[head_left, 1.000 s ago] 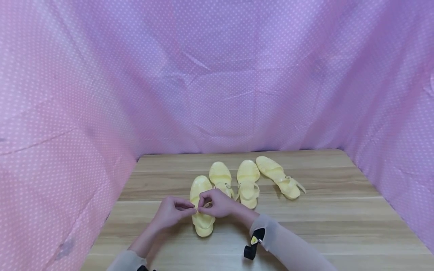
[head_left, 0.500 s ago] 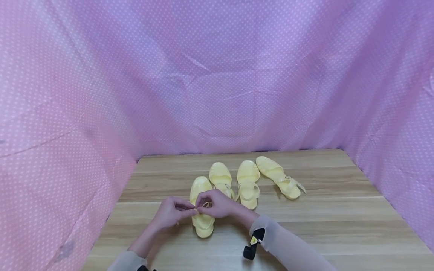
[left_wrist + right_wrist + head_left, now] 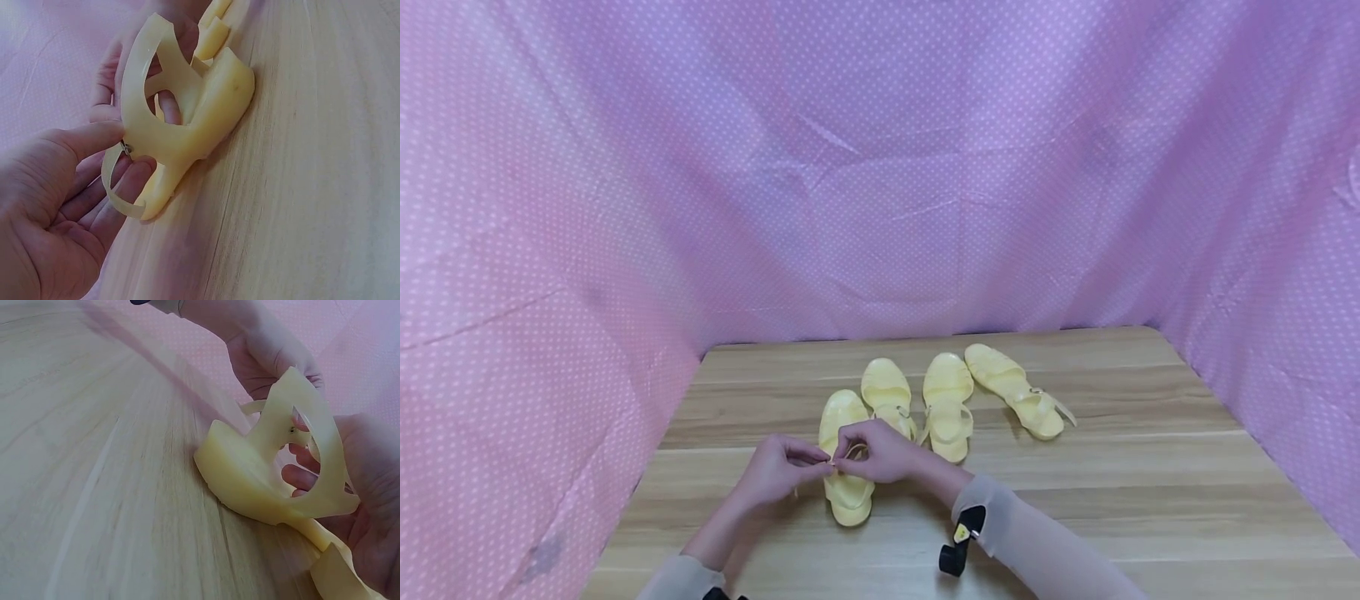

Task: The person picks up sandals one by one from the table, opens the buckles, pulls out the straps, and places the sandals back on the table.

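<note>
In the head view, the leftmost pale yellow sandal point(image 3: 842, 410) lies toe-away on the table, with both hands at its ankle strap. My left hand point(image 3: 781, 472) pinches the strap at its small metal buckle point(image 3: 127, 148) between thumb and fingers. A thin strap end point(image 3: 110, 178) curves down below the buckle in the left wrist view. From the other side, my right hand point(image 3: 883, 452) pinches the strap, its fingertips close against the left ones. Seen from the right wrist, the heel part point(image 3: 234, 478) stands on the wood, and fingers show through the strap opening. The exact fingertip contact is partly hidden.
A second yellow sandal point(image 3: 886, 383) lies right beside the first, partly behind the right hand. Two more follow to the right, one straight point(image 3: 948, 379) and one slanted point(image 3: 996, 372) with its strap end loose. Pink dotted cloth point(image 3: 880, 208) hangs around the wooden table point(image 3: 1120, 492).
My right fingertips have moved slightly left and now meet the left fingertips at the strap. A bit of strap end has come into sight beneath the left hand. The sandals stay in place.
</note>
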Motion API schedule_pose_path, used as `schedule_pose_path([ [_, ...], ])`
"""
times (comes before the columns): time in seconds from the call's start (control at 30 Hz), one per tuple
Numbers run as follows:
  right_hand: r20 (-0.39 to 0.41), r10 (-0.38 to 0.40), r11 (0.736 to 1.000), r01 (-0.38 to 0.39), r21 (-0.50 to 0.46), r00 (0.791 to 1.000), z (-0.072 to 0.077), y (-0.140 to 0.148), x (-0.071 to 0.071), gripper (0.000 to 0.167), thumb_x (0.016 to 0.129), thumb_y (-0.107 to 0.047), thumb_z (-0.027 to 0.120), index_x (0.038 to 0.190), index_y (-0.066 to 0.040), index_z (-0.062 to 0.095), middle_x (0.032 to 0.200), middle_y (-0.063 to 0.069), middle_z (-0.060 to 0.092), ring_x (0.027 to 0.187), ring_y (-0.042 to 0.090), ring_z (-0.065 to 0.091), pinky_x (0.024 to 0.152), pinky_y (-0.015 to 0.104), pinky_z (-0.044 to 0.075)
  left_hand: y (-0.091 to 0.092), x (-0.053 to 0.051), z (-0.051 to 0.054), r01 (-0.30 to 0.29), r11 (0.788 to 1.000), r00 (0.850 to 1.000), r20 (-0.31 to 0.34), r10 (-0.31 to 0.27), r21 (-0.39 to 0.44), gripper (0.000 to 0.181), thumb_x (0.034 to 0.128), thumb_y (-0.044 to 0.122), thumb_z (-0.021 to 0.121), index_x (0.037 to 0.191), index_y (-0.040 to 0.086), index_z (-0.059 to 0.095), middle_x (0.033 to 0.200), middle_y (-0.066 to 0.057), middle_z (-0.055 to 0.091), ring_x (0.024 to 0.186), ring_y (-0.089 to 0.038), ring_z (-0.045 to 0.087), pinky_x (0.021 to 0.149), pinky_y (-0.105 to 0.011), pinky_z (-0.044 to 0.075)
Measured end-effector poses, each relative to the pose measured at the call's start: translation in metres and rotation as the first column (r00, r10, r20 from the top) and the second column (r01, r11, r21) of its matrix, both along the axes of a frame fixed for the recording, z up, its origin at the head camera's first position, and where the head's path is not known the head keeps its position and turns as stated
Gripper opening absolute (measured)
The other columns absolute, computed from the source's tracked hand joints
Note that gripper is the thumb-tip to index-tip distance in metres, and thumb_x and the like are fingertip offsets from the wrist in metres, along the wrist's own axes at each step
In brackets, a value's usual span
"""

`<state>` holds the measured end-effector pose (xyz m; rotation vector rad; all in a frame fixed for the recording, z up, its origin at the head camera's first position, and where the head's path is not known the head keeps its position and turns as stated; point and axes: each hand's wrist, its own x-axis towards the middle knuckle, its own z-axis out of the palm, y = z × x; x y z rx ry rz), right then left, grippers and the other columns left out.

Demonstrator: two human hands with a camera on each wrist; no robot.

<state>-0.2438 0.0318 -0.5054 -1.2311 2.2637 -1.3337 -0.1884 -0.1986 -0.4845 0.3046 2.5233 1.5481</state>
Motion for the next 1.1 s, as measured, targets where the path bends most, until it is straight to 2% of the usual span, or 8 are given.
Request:
schedule_pose_path([
  [0.27,0.004,-0.013,1.000,0.013,0.001,1.000,-0.0020,-0.0011,-0.0004,0.014,0.098,-0.013,0.076,0.085,-0.015,0.072,0.090,-0.003,0.081,0.089,-0.006,0.070,0.085,0.017,0.060,-0.0017,-0.0005,-0.0037,-0.001,1.000,1.000,0.006,0.001,0.024,0.024,0.0874,0.015,0.088,0.103,-0.001,0.082,0.098,-0.016,0.082,0.083,-0.017,0.079,0.072,-0.021,0.062],
  [0.63,-0.009,-0.035,0.999,0.035,-0.003,0.999,0.0003,-0.0009,0.0019,0.004,0.098,-0.011,0.075,0.097,-0.015,0.075,0.093,-0.001,0.080,0.089,-0.004,0.069,0.085,0.019,0.060,-0.0016,0.0009,-0.0002,-0.010,1.000,1.000,0.008,0.010,-0.009,0.023,0.0851,0.019,0.091,0.099,0.002,0.083,0.095,-0.012,0.083,0.077,-0.007,0.076,0.071,-0.021,0.062],
  [0.93,0.071,-0.059,0.998,0.060,-0.019,0.996,0.0014,-0.0017,0.0047,0.008,0.097,-0.012,0.078,0.089,-0.013,0.077,0.094,0.002,0.082,0.085,-0.002,0.074,0.081,0.018,0.062,-0.0007,0.0017,0.0010,-0.004,1.000,1.000,0.010,0.004,-0.014,0.024,0.0852,0.019,0.091,0.100,0.002,0.083,0.096,-0.013,0.083,0.079,-0.009,0.077,0.070,-0.021,0.062],
  [1.1,0.060,-0.060,0.998,0.062,-0.030,0.996,0.0007,-0.0021,0.0042,0.008,0.096,-0.011,0.078,0.089,-0.013,0.075,0.094,0.002,0.082,0.085,-0.003,0.074,0.080,0.018,0.062,-0.0016,0.0012,0.0008,-0.023,0.999,1.000,0.019,0.024,-0.035,0.024,0.0845,0.021,0.091,0.099,0.004,0.084,0.095,-0.011,0.083,0.078,-0.007,0.076,0.070,-0.021,0.061],
])
